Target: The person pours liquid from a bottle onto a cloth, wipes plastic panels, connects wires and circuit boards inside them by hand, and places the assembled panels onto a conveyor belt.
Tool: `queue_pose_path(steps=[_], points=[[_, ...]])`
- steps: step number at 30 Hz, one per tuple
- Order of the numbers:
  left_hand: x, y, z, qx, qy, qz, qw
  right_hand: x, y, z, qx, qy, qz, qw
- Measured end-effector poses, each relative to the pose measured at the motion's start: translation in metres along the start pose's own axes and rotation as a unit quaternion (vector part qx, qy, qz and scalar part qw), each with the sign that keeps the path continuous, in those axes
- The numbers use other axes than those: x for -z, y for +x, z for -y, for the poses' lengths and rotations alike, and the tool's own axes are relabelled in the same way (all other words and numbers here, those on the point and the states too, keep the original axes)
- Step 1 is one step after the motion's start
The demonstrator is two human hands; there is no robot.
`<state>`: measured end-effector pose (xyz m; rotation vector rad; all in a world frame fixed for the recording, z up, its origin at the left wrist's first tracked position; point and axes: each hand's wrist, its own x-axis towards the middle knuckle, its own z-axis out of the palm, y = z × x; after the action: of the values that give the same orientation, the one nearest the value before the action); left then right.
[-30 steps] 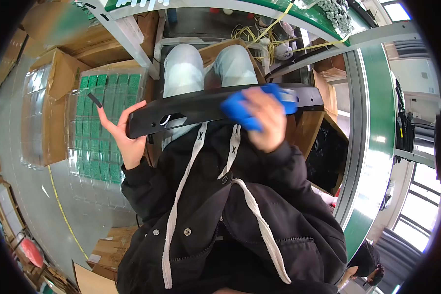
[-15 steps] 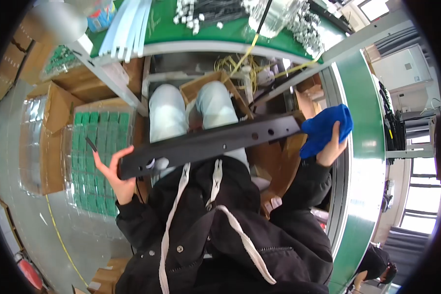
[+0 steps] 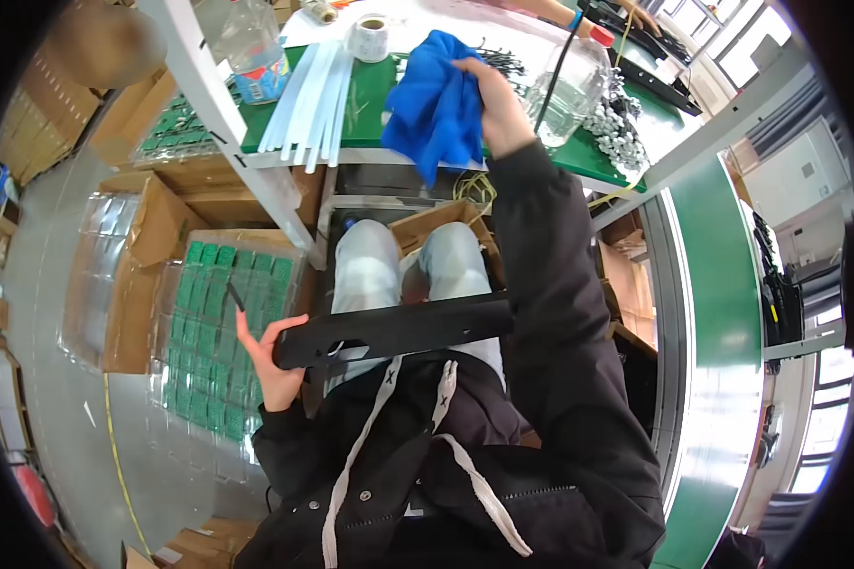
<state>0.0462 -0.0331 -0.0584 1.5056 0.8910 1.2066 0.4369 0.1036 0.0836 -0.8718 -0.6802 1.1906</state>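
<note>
So the black bar (image 3: pixel 399 332) is over the legs (image 3: pixel 365 270), long axis basically 9-to-3 o'clock, right end tipped a touch toward 2 and vanishing behind the right sleeve (image 3: pixel 560 284). Left hand (image 3: pixel 277 372) pinches its 9 o'clock end, one finger sticking up free, so most of the bar sits at 3 o'clock from that grip. Up around 12, right hand (image 3: pixel 501 114) is pinching a blue cloth (image 3: pixel 434 109), which hangs toward 9, overlapping the green table (image 3: pixel 363 97).
</note>
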Motion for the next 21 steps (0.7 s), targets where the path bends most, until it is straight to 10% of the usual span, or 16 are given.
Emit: queue_pose_path(steps=[4, 8, 11, 12, 15, 21], points=[[0.003, 0.001, 0.001, 0.002, 0.021, 0.01, 1.0, 0.029, 0.089, -0.011, 0.124, -0.221, -0.164, 0.953], [0.015, -0.002, 0.018, -0.024, 0.111, 0.037, 0.993, 0.017, 0.067, -0.011, 0.338, -0.83, -0.297, 0.328], [0.011, -0.002, 0.019, -0.033, 0.043, 0.036, 0.998, -0.031, 0.019, -0.004, 0.542, -0.669, -0.159, 0.483], [0.008, -0.001, 0.019, -0.031, -0.003, 0.033, 0.999, -0.063, -0.021, -0.015, 0.405, -0.606, -0.021, 0.684], [0.007, 0.001, 0.016, -0.034, 0.001, 0.051, 0.998, -0.112, -0.088, -0.079, 0.395, -0.564, 0.291, 0.664], [0.009, -0.002, 0.015, -0.041, -0.019, 0.053, 0.998, -0.124, -0.113, -0.151, 0.174, -0.376, 0.415, 0.81]])
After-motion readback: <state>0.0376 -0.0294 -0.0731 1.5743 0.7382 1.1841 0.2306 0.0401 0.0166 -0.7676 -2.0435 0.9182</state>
